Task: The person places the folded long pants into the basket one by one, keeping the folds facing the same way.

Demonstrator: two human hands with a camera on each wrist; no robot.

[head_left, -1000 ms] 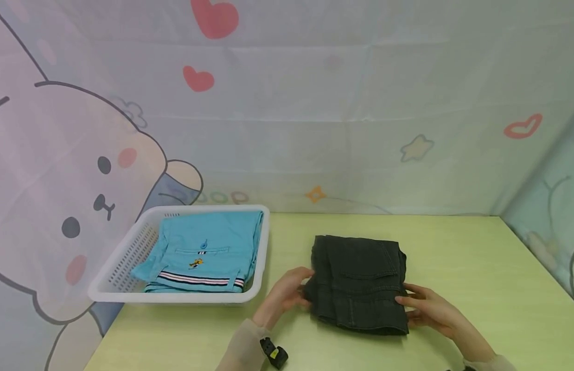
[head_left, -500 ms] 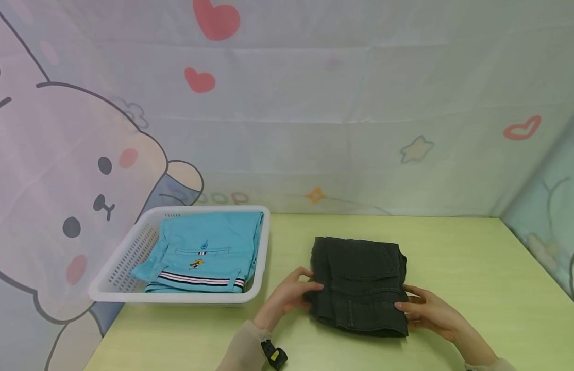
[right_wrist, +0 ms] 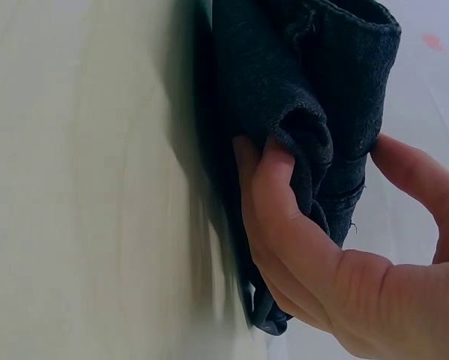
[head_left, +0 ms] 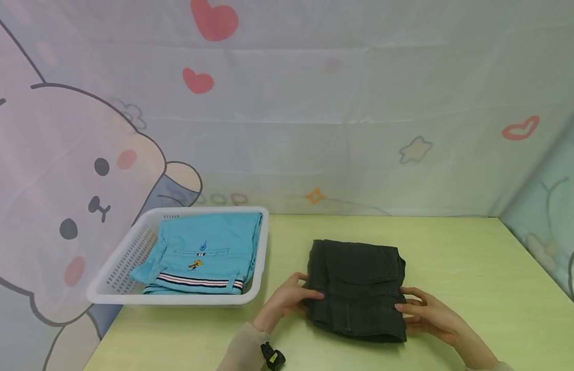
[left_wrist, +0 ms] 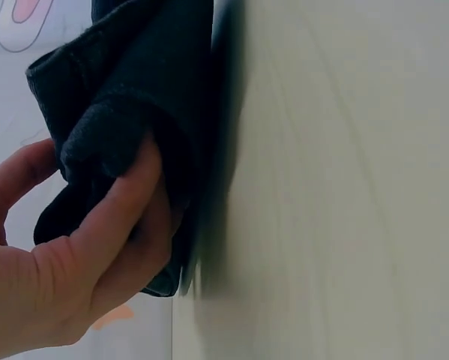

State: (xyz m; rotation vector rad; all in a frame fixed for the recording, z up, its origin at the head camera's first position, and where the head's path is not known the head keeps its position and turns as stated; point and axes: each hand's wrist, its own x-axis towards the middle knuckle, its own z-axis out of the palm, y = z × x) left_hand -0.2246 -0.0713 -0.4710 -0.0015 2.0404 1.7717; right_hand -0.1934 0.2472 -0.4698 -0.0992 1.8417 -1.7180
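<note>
A pair of dark grey jeans [head_left: 361, 293], folded into a squarish stack with a pocket on top, is between both hands at the table's middle. My left hand [head_left: 287, 300] grips its left side, thumb over the top. In the left wrist view, fingers [left_wrist: 123, 210] reach in under the folded layers. On the opposite side my right hand [head_left: 431, 315] pinches the edge, its thumb on top. The right wrist view shows fingers [right_wrist: 284, 202] tucked beneath the rolled fabric. Whether the underside touches the table, I cannot tell.
Left of the jeans, a white plastic basket [head_left: 175, 298] with perforated sides holds folded light-blue trousers [head_left: 208, 237] with a striped waistband. Pale green tabletop [head_left: 477, 257] extends to the right. Behind hangs a printed cloth backdrop [head_left: 342, 103].
The jeans have shifted slightly toward me, with both hands on them. My left thumb has come over onto the top of the fabric. The basket stays put.
</note>
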